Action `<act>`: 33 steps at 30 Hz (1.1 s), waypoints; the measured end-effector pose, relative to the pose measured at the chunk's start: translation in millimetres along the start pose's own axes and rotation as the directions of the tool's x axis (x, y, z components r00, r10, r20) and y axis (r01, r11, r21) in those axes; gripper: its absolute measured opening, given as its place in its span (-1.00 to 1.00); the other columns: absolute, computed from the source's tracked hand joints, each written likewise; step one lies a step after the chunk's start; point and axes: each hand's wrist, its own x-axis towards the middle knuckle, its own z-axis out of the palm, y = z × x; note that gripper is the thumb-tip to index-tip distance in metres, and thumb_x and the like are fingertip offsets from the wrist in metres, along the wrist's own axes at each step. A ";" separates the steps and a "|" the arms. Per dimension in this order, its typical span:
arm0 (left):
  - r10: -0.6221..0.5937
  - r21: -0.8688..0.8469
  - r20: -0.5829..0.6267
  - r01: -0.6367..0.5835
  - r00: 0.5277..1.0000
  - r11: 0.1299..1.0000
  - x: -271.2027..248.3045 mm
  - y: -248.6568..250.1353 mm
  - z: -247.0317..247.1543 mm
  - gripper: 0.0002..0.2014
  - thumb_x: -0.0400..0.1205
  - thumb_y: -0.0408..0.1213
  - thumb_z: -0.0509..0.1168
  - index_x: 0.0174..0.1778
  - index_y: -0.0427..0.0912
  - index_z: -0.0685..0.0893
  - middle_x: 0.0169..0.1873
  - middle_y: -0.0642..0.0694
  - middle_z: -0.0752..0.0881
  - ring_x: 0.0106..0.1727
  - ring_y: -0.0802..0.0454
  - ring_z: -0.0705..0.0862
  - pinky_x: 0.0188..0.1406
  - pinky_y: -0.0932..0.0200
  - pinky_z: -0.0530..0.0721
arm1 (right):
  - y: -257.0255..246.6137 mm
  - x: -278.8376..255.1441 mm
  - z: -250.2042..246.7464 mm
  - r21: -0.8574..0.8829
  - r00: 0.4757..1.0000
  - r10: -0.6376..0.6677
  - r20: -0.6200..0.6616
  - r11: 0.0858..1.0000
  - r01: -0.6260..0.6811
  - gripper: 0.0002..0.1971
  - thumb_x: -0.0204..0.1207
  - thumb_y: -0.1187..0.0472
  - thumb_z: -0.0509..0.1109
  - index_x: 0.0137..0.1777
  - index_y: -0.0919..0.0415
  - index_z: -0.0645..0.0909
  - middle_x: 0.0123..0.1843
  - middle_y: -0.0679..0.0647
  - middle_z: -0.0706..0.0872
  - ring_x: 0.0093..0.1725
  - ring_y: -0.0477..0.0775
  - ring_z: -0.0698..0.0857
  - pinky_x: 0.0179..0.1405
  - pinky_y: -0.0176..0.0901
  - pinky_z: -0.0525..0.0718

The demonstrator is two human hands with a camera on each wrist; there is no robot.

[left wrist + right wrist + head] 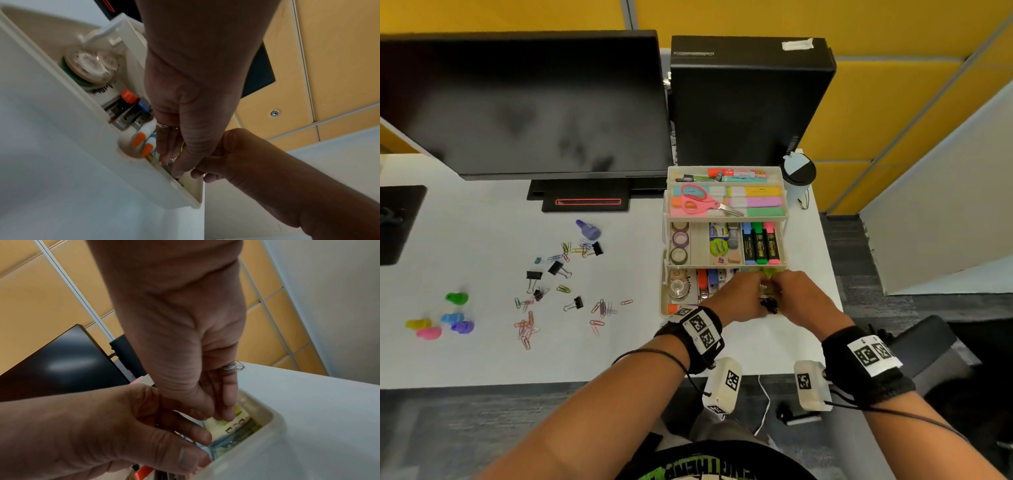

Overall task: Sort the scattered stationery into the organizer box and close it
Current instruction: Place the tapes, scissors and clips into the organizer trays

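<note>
The cream three-tier organizer box (726, 265) stands open at the desk's right side. Both hands reach into the right end of its bottom tray (102, 146). My left hand (743, 298) has its fingers curled down onto black binder clips (768, 305). In the right wrist view my right hand (213, 415) pinches the top of a pale packet (224, 428) against the tray's end wall (277, 426). Loose paper clips (527, 329), more black binder clips (556, 269) and coloured pins (457, 298) lie scattered on the desk to the left.
A dark monitor (524, 102) and a black computer case (750, 102) stand behind. A lidded cup (798, 174) sits just right of the box. A purple cap-like item (589, 229) lies near the clips. The desk's front edge (551, 383) is close to my wrists.
</note>
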 end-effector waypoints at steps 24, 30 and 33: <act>-0.433 -0.157 -0.509 0.414 0.744 0.897 -241.3 -278.4 -167.7 -0.68 0.51 -0.46 0.37 0.17 -0.14 0.74 0.04 -0.08 0.73 0.08 -0.07 0.70 -0.02 0.18 0.59 | -296.8 91.3 174.0 0.035 0.849 -0.510 0.139 0.859 0.511 -0.56 0.56 0.19 0.53 0.43 0.00 0.61 0.28 -0.02 0.63 0.08 0.02 0.69 0.13 -0.09 0.68; -0.472 -0.184 -0.610 0.465 0.637 0.866 -255.4 -326.8 -195.4 -0.64 0.56 -0.42 0.34 0.30 -0.17 0.65 0.16 -0.16 0.61 0.13 -0.14 0.65 -0.03 0.22 0.45 | -318.9 111.8 210.9 -0.053 0.840 -0.519 0.156 0.845 0.532 -0.65 0.56 0.36 0.50 0.33 0.15 0.69 0.25 0.05 0.59 0.14 0.15 0.71 0.19 -0.17 0.64; -0.438 -0.184 -0.608 0.419 0.662 0.889 -245.5 -336.2 -207.8 -0.62 0.63 -0.36 0.33 0.40 -0.15 0.62 0.18 -0.19 0.58 0.13 -0.17 0.64 -0.05 0.19 0.46 | -318.7 122.6 218.2 -0.091 0.851 -0.506 0.137 0.849 0.520 -0.75 0.59 0.43 0.44 0.21 0.21 0.76 0.16 0.07 0.60 0.09 0.17 0.72 0.18 -0.19 0.63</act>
